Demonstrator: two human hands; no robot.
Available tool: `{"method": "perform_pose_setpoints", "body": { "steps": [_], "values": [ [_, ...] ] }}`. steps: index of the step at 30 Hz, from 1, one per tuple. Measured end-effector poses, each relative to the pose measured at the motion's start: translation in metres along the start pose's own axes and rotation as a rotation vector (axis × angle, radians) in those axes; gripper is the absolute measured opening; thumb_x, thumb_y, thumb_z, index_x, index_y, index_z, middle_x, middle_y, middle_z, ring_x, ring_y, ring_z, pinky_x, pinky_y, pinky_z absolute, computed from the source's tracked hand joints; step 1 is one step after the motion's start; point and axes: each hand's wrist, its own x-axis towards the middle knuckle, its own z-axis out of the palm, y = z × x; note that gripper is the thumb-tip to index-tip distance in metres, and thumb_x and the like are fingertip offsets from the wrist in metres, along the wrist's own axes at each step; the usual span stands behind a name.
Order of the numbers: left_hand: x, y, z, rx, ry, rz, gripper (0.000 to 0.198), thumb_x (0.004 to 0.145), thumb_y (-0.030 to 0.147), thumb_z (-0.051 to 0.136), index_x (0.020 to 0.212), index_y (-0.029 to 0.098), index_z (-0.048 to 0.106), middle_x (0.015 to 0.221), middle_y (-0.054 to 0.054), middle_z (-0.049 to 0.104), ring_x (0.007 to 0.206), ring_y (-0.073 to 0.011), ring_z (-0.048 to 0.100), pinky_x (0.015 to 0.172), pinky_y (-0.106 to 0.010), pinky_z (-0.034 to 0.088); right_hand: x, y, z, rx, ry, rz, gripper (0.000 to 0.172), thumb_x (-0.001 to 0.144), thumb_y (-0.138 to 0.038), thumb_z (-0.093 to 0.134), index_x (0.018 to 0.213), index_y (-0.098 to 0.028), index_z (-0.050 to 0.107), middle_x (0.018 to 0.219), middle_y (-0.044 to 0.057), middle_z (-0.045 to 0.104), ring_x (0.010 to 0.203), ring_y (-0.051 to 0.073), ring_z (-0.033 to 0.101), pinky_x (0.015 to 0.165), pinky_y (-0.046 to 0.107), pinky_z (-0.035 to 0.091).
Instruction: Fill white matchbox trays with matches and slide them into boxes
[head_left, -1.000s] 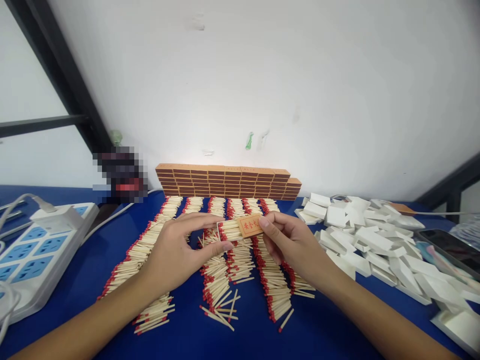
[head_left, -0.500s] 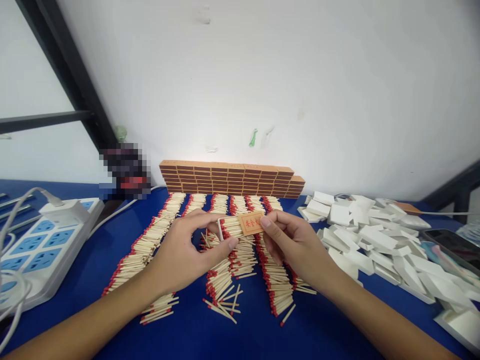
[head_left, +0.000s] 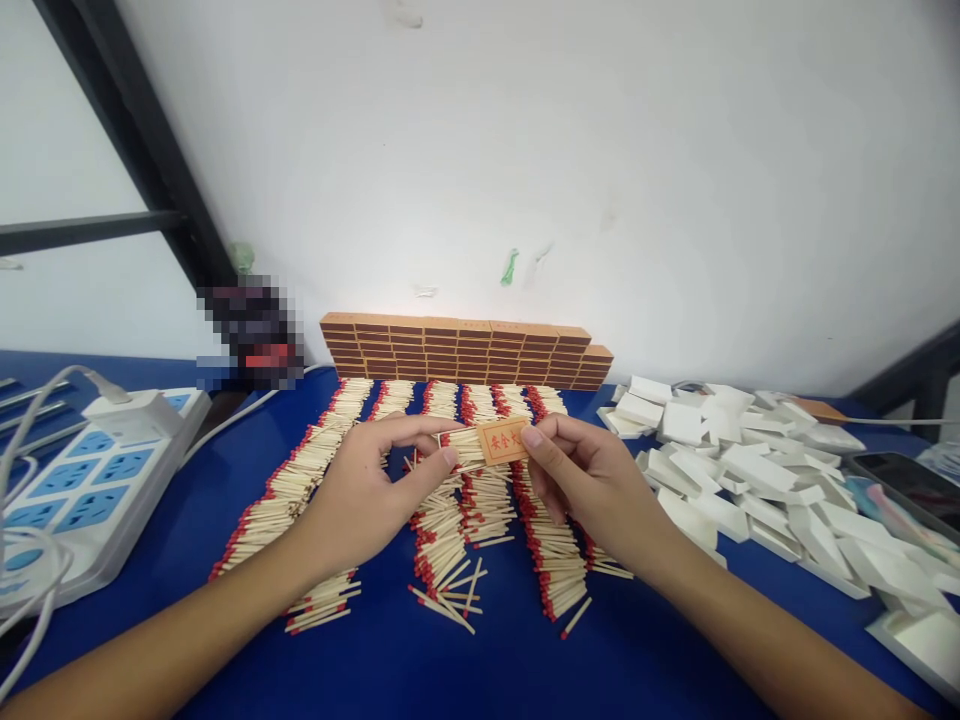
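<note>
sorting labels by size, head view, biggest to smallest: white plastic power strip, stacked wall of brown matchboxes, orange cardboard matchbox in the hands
1. white power strip (nearer, so unsure)
2. wall of brown matchboxes
3. orange matchbox

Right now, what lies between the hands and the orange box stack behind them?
Head view: rows of red-tipped matches run from the box stack to the left hand and right hand holding a matchbox.

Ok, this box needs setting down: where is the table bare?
Left hand and right hand hold the orange matchbox. Bare blue tabletop lies nearest the person, between the forearms, and between the rows of red-tipped wooden matches and the white power strip. Crowded: white card trays heaped at right, brown matchboxes stacked by the wall.
</note>
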Motion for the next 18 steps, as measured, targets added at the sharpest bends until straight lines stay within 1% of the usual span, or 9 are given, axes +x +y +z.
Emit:
{"method": "perform_pose_setpoints", "body": {
  "steps": [4, 8, 14, 16, 18],
  "values": [
    [0.0013, -0.0001, 0.0005, -0.013, -0.010, 0.000, 0.027, 0.097, 0.043, 0.070, 0.111, 0.023, 0.082, 0.082, 0.002, 0.079, 0.077, -0.0168, 0.069, 0.073, -0.028, 0.051, 0.0002, 0.0007, -0.0003, -0.003, -0.001, 0.001, 0.045, 0.101, -0.060, 0.065, 0.080, -0.021, 0.059, 0.060, -0.005, 0.061, 0.041, 0.006, 0.050, 0.041, 0.019, 0.035],
    [0.0016, 0.0002, 0.0002, 0.008, -0.010, -0.002, 0.028, 0.096, 0.043, 0.071, 0.113, 0.024, 0.082, 0.082, 0.002, 0.079, 0.075, -0.0169, 0.069, 0.069, -0.027, 0.051, -0.0003, 0.0008, -0.0002, -0.010, -0.009, -0.003, 0.044, 0.102, -0.059, 0.064, 0.081, -0.021, 0.059, 0.059, -0.005, 0.060, 0.042, 0.007, 0.050, 0.041, 0.020, 0.035],
    [0.0020, 0.0023, -0.0006, -0.065, -0.073, -0.013, 0.033, 0.100, 0.048, 0.067, 0.114, 0.022, 0.082, 0.080, 0.001, 0.080, 0.074, -0.0173, 0.070, 0.072, -0.028, 0.053, -0.0009, 0.0004, 0.0007, -0.004, 0.007, 0.010, 0.047, 0.101, -0.061, 0.065, 0.078, -0.020, 0.057, 0.060, -0.005, 0.061, 0.042, 0.007, 0.051, 0.042, 0.020, 0.037],
    [0.0026, 0.0018, -0.0008, -0.092, -0.099, -0.034, 0.036, 0.101, 0.049, 0.066, 0.118, 0.022, 0.082, 0.083, -0.001, 0.081, 0.076, -0.0185, 0.072, 0.073, -0.029, 0.054, -0.0017, 0.0007, 0.0015, 0.016, 0.013, 0.020, 0.042, 0.100, -0.061, 0.067, 0.087, -0.021, 0.058, 0.061, -0.005, 0.062, 0.042, 0.007, 0.052, 0.041, 0.020, 0.037],
    [0.0030, 0.0008, -0.0010, -0.113, -0.119, -0.052, 0.039, 0.101, 0.051, 0.066, 0.122, 0.021, 0.082, 0.088, -0.003, 0.083, 0.082, -0.0206, 0.074, 0.077, -0.031, 0.055, -0.0029, 0.0010, 0.0026, 0.043, 0.028, 0.025, 0.038, 0.098, -0.060, 0.069, 0.105, -0.024, 0.058, 0.063, -0.007, 0.064, 0.040, 0.008, 0.052, 0.040, 0.019, 0.037]
  ]
}}
